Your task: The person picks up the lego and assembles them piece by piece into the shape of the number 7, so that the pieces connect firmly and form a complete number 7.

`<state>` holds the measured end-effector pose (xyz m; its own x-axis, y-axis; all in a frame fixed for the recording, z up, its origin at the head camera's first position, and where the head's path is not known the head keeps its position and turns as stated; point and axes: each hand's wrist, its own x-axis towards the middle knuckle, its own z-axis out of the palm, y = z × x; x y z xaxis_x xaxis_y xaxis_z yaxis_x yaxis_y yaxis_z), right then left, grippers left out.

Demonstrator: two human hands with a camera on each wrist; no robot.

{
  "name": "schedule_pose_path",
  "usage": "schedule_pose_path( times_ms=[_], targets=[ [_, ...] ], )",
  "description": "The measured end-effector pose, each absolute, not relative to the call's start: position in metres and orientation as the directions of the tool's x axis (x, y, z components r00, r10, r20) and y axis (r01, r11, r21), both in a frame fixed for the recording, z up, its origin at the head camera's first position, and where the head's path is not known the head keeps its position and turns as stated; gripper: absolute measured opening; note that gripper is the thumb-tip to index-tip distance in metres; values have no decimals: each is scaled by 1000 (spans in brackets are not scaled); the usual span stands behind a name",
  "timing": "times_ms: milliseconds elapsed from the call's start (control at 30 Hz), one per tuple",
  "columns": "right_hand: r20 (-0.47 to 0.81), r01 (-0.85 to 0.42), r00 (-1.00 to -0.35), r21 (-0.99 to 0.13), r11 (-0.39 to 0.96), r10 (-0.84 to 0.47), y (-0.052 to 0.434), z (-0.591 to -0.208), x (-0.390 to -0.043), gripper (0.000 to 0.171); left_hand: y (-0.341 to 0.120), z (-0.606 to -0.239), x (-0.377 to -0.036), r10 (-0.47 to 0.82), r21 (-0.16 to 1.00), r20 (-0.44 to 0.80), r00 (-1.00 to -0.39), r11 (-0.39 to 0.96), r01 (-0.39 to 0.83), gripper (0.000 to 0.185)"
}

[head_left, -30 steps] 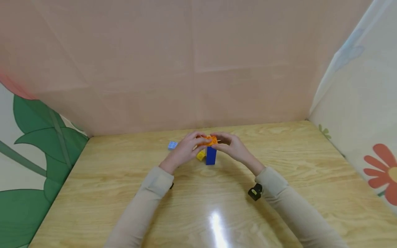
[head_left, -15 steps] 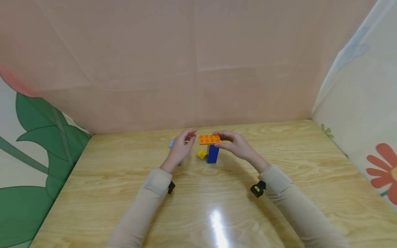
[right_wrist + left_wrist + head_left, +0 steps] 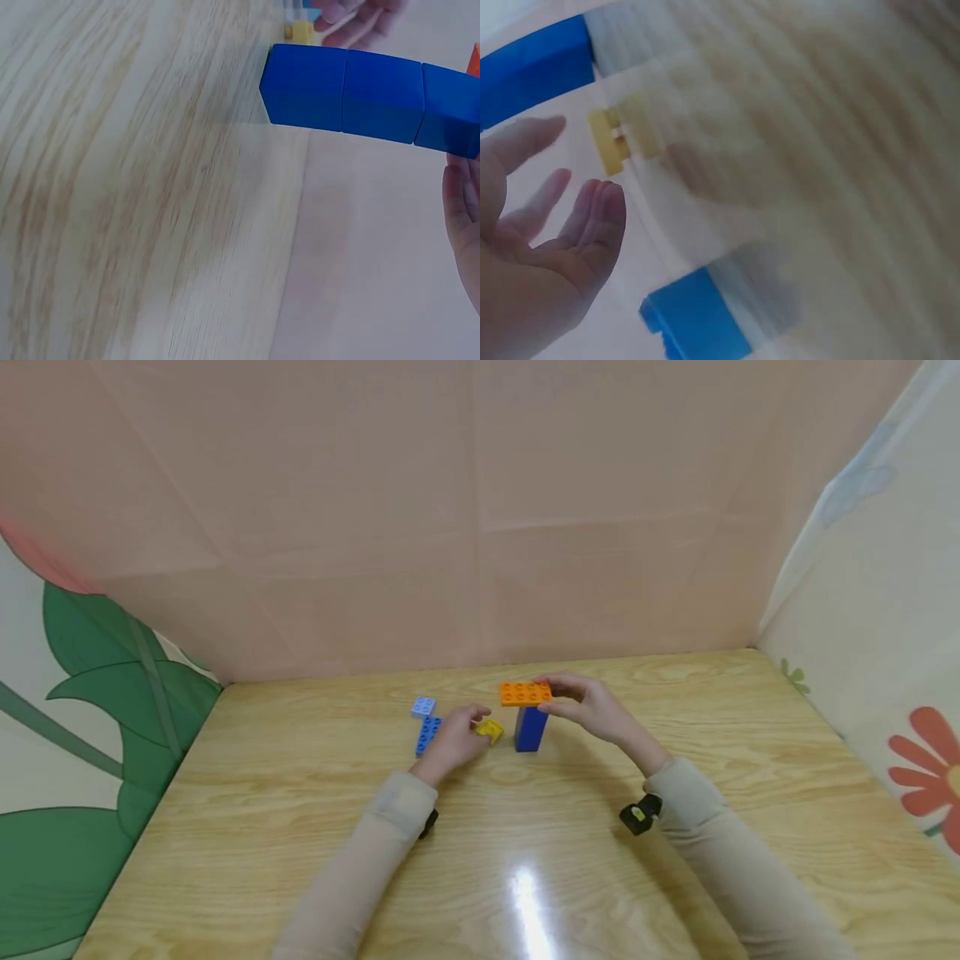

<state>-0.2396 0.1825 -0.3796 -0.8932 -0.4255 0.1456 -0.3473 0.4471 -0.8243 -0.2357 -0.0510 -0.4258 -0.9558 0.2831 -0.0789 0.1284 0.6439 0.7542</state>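
My right hand [image 3: 592, 708] pinches the flat orange studded plate [image 3: 525, 693] atop the dark blue brick column [image 3: 530, 729]; my left hand [image 3: 453, 740], fingers loose, reaches the small yellow brick [image 3: 491, 730], which I judge needs pinching next.

Both arms in beige sleeves, stretched forward from the near edge. Left hand [image 3: 452, 742] low, fingers relaxed and slightly spread. Right hand [image 3: 592, 707] raised higher, farther right, fingers and thumb curled in a pinch.
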Motion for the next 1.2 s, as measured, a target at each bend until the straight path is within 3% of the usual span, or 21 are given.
schedule_pose_path(
  times_ms=[300,567,900,1200],
  targets=[
    [98,-291,-917,-827,481,-386,189,-379,-239,44,-43,-428,-236,281,639,-124,-952,757,140,48],
    [107,-301,-911,-833,464,-399,186,-379,-240,45,-47,-429,-238,281,635,-151,-948,762,124,53],
    [110,-313,-904,-829,463,-413,189,-374,-239,45,-58,-423,-235,275,752,-163,-948,656,61,50],
    [125,-327,-896,-835,443,-425,182,-378,-239,45,-69,-410,-231,309,895,-99,-946,444,52,52]
  ],
)
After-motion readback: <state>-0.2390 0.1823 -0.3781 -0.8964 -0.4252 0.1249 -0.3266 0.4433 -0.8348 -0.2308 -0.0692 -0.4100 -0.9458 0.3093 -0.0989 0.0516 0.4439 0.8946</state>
